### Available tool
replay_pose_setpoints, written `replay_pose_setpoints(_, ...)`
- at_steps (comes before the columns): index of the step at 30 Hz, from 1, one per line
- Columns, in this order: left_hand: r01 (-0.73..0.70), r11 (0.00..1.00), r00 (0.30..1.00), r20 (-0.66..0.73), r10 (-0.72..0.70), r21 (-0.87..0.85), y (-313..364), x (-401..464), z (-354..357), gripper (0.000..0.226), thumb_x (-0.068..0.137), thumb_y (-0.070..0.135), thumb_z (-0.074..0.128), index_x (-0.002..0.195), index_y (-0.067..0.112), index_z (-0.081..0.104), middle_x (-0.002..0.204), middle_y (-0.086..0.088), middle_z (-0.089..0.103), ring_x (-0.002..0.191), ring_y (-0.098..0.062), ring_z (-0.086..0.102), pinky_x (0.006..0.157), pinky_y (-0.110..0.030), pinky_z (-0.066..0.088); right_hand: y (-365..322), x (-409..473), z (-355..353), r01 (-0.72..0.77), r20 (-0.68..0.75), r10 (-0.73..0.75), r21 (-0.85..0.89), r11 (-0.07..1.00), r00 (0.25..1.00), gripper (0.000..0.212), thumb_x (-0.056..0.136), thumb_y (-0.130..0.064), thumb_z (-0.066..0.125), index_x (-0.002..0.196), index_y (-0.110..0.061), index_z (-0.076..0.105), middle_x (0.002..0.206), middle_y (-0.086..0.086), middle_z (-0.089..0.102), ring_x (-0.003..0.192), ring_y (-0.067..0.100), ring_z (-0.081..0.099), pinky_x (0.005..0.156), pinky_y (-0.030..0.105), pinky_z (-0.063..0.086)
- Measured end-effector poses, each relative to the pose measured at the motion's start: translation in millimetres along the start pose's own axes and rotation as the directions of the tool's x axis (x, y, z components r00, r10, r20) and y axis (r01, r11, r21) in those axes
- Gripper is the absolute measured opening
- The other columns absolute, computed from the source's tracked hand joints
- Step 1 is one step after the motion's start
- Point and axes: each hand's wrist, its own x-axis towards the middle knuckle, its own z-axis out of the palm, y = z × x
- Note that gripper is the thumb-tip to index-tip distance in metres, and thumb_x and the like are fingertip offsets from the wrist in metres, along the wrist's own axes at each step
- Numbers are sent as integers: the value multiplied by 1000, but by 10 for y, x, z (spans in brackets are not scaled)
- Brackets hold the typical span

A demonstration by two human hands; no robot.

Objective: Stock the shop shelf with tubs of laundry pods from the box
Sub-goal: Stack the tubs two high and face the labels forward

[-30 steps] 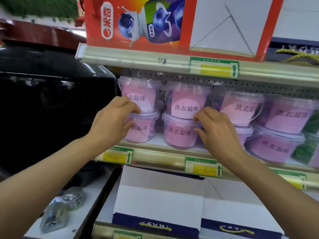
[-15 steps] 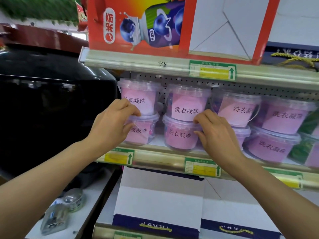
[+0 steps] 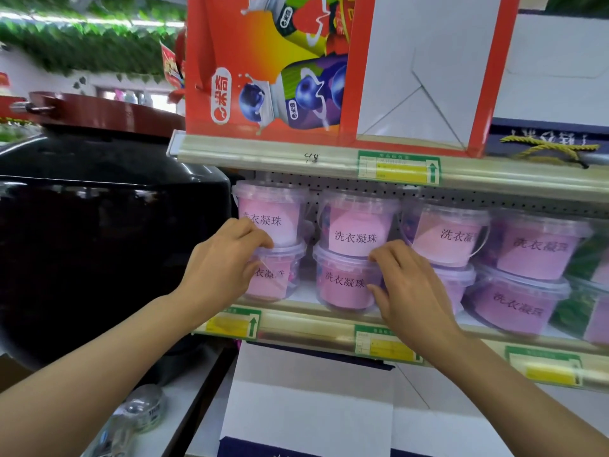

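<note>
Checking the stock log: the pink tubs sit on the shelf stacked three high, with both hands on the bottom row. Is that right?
Not quite. The head view shows the tubs stacked two high, not three: an upper tub sits on a lower tub. The rest holds: the left hand and right hand are on bottom-row tubs on the shelf.

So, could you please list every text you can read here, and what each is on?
"洗衣凝珠": label on each pink tub, stacked two high on the shelf.
"米奇": white oval logo on the red carton above, and small on its pictured packs.
"48": handwritten on the upper shelf rail.
Green price tags: too blurred to read.
Navy box, top right: blurred, unreadable.
</note>
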Motion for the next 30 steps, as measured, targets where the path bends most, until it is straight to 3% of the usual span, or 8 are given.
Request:
replay_pose_setpoints(5,5,1000,1000,-14,-5,4,-2,6,-4,36,63,4,80,94,17,67,93,3,61,90,-8,47,48,-32,51,4,9,-28,9,31,-9,-2,1000,999,41,59,-7,83,92,-6,59,94,10,57,81,31,59,66,38,50)
replay_pose_setpoints(10,6,997,1000,-17,-5,80,78,-7,-29,37,65,9,78,98,17,65,96,2,60,92,-21,59,52,-29,47,15,-21,-104,30,56,-30,-5,1000,998,47,59,-10,84,99,-6,61,98,10,60,87,32,61,73,38,51)
replay_pose_setpoints(14,-67,993,996,-49,72,92,251,-24,-42,49,57,6,81,103,13,64,100,-3,63,91,-28,61,67,-34,51,52,-120,-185,12,53,-11,-11,1000,999,56,58,-11,84,110,-7,62,107,11,63,99,31,61,82,39,51)
replay_pose_setpoints(19,-190,978,981,-31,193,85,639,-18,116,70,53,12,82,119,12,58,120,-9,59,109,-28,55,83,-40,47,256,-318,-373,-74,4,74,-50,996,997,59,57,-8,83,112,-5,62,113,15,62,103,36,60,84,44,51)
replay_pose_setpoints(25,-158,981,987,25,156,109,977,21,336,67,48,14,85,110,13,61,109,-13,61,92,-33,62,76,-40,50,632,-509,-546,-174,18,178,-135,976,984,48,65,-12,82,108,-4,63,109,14,62,102,35,59,83,42,51)
replay_pose_setpoints(30,-95,981,995,52,87,169,1093,27,417,69,43,16,88,107,13,63,102,-11,61,79,-32,63,65,-38,51,773,-589,-566,-146,83,154,-103,984,985,53,59,-13,85,106,-5,64,106,13,64,97,34,61,80,40,51)
